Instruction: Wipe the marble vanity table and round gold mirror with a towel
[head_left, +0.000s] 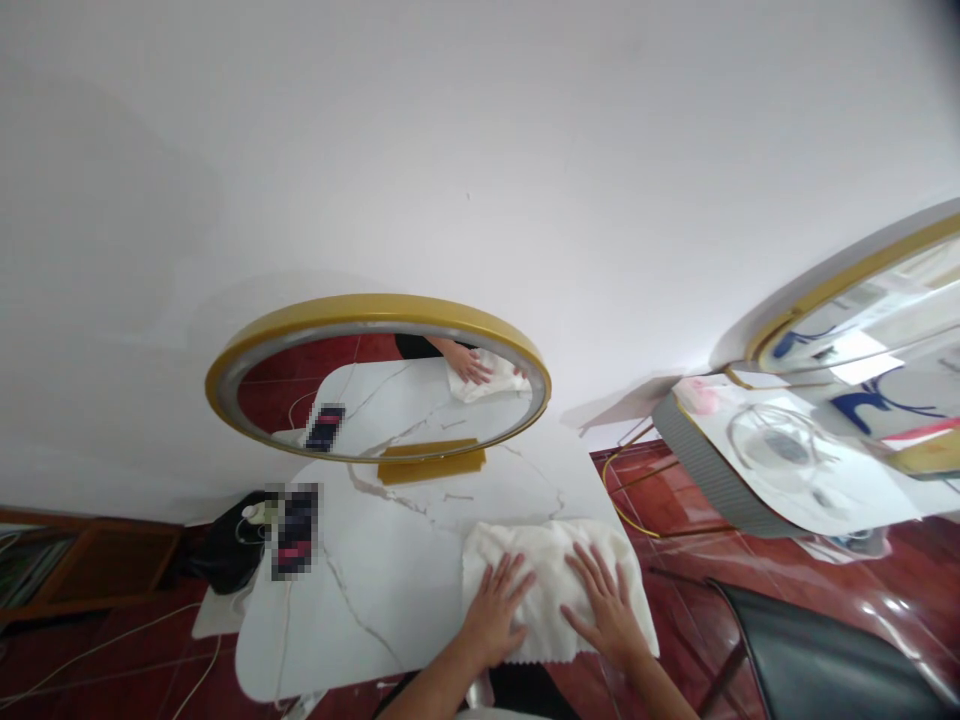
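Note:
A white cloth (551, 545) with a jagged edge lies spread over the right front part of a white marbled table (375, 590), its front edge reaching past the table's edge. My left hand (496, 605) rests flat on the cloth's left half, fingers apart. On the right half, my right hand (602, 600) also presses down with its fingers spread. Neither hand grips anything. Behind the cloth stands an oval gold-framed mirror (390, 400) on a gold base (431, 462), reflecting a hand and the cloth.
A phone-like device (296, 535), blurred out, sits at the table's left with a cable. A black bag (229, 545) is beyond that edge. To the right are a second table (772, 460) with another mirror (877, 330), and a black chair (817, 640) on the red tiled floor.

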